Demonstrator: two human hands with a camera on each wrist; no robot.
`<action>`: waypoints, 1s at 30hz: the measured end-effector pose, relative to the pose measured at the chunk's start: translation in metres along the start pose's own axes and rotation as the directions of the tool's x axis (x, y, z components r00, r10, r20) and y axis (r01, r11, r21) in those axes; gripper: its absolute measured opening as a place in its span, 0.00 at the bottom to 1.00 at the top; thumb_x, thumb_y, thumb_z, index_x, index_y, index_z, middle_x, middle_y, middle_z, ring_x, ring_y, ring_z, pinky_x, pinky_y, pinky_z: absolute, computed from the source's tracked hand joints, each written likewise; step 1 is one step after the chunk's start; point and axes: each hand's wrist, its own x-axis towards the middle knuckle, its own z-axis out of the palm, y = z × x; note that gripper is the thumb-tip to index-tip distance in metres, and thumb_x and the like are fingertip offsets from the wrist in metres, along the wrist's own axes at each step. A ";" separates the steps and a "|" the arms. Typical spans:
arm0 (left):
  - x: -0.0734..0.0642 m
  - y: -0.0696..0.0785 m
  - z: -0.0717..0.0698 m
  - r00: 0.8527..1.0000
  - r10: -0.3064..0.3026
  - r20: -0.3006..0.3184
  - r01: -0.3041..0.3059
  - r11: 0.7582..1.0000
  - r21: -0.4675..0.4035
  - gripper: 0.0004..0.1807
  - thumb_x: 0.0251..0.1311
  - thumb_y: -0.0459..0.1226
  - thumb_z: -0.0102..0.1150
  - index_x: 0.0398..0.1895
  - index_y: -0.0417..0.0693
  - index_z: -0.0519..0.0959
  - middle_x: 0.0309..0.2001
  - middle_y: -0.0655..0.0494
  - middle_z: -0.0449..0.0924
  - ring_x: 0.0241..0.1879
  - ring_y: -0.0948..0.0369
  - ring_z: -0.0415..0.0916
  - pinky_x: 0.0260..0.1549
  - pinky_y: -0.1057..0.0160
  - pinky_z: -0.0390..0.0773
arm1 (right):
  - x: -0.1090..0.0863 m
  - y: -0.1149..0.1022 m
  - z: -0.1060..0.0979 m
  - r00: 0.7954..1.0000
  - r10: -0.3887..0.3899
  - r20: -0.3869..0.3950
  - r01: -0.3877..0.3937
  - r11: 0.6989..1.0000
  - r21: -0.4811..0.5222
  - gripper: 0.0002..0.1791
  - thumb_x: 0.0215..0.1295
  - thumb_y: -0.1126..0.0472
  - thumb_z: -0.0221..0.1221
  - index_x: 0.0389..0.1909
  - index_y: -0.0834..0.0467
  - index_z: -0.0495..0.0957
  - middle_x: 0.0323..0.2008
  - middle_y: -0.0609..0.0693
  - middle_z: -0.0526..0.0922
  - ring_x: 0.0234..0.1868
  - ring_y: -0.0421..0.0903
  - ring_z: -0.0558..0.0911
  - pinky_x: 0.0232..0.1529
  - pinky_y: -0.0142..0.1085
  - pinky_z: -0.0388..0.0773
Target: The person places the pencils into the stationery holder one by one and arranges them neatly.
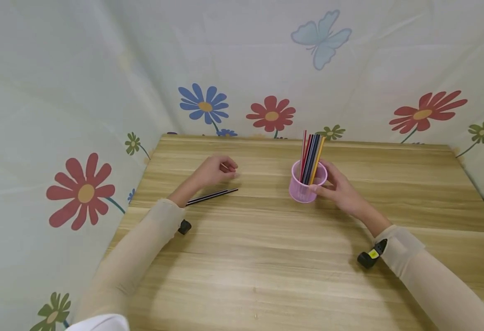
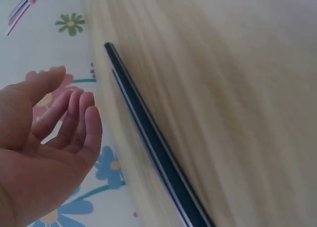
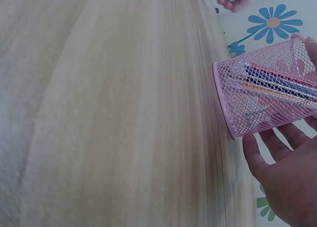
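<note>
My right hand [image 1: 341, 189] grips a pink mesh pencil cup [image 1: 301, 193] from its right side, fingers behind and thumb at the front. Several thin pencils [image 1: 311, 158], red, dark and yellow, stand in the cup, leaning toward its far side. In the right wrist view the cup's base [image 3: 225, 105] is close to the tabletop. My left hand [image 1: 214, 172] hovers at the left with loosely bent fingers and nothing in them. Just in front of it, two dark pencils [image 1: 213, 196] lie side by side on the table; the left wrist view shows these dark pencils [image 2: 153, 142] nearer.
The wood-grain table [image 1: 258, 266] reaches back to a pale curtain [image 1: 233, 55] printed with flowers and a butterfly. More of this curtain rises along the left side. A small black camera [image 1: 368, 259] is strapped to the right wrist.
</note>
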 end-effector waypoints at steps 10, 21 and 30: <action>-0.029 -0.023 -0.013 0.995 -0.008 0.097 0.000 0.996 0.086 0.10 0.68 0.39 0.72 0.48 0.46 0.85 0.43 0.54 0.86 0.43 0.57 0.84 0.48 0.55 0.84 | 0.001 0.000 0.000 1.000 -0.012 0.002 0.012 1.000 -0.011 0.44 0.72 0.69 0.65 0.83 0.52 0.56 0.79 0.56 0.62 0.79 0.58 0.62 0.72 0.52 0.70; -0.038 -0.030 -0.022 0.985 -0.035 0.171 0.009 0.988 0.151 0.09 0.68 0.36 0.71 0.47 0.43 0.85 0.43 0.53 0.86 0.44 0.56 0.84 0.49 0.54 0.84 | 0.003 0.003 -0.002 0.999 -0.033 0.006 0.033 0.999 0.003 0.43 0.72 0.70 0.65 0.83 0.53 0.57 0.79 0.57 0.62 0.80 0.59 0.61 0.74 0.55 0.67; -0.036 -0.031 -0.020 0.981 -0.055 0.185 0.022 0.984 0.176 0.05 0.70 0.36 0.69 0.45 0.46 0.87 0.41 0.55 0.87 0.42 0.58 0.83 0.47 0.54 0.83 | 0.002 0.004 -0.002 0.999 -0.030 0.009 0.030 1.000 0.005 0.43 0.72 0.69 0.66 0.83 0.54 0.57 0.79 0.58 0.63 0.79 0.60 0.61 0.72 0.63 0.65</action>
